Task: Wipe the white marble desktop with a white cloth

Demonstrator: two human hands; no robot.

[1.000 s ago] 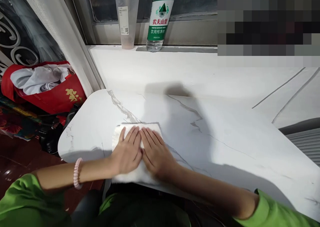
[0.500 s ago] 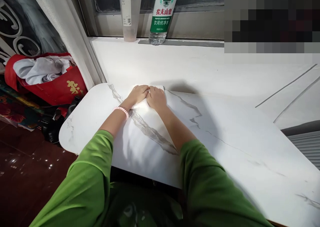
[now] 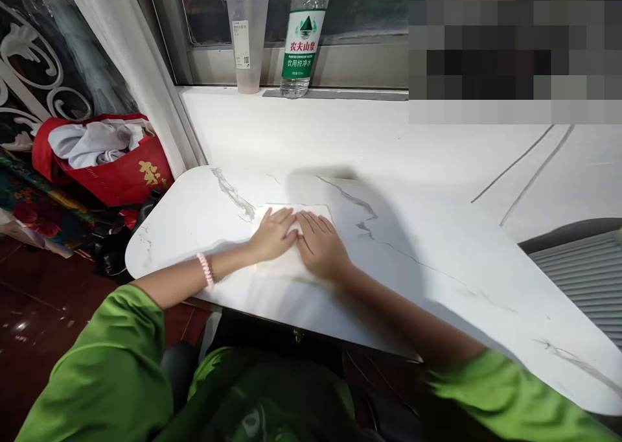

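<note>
A white cloth or sheet point(image 3: 286, 268) lies flat on the white marbled tabletop point(image 3: 175, 215). Both palms rest on it, side by side, with the fingertips pointing toward the wall. My left hand point(image 3: 273, 234), with a pink coiled band on its wrist, is spread flat on the left part of the cloth. Flat on the right part lies my right hand point(image 3: 321, 242), its fingers stretched out. The thumbs nearly meet in the middle. Neither hand is gripping anything.
On the window ledge stand a clear plastic cup point(image 3: 250, 53) and a water bottle point(image 3: 302, 46). A red bag point(image 3: 116, 183) with pale cloth in it is at the left beside a curtain point(image 3: 121, 53). A grey ribbed surface point(image 3: 583, 280) shows at the right.
Both hands have come back toward the body with the cloth, away from the wall. The fingers now lie flatter and more of the cloth shows. The view has shifted slightly.
</note>
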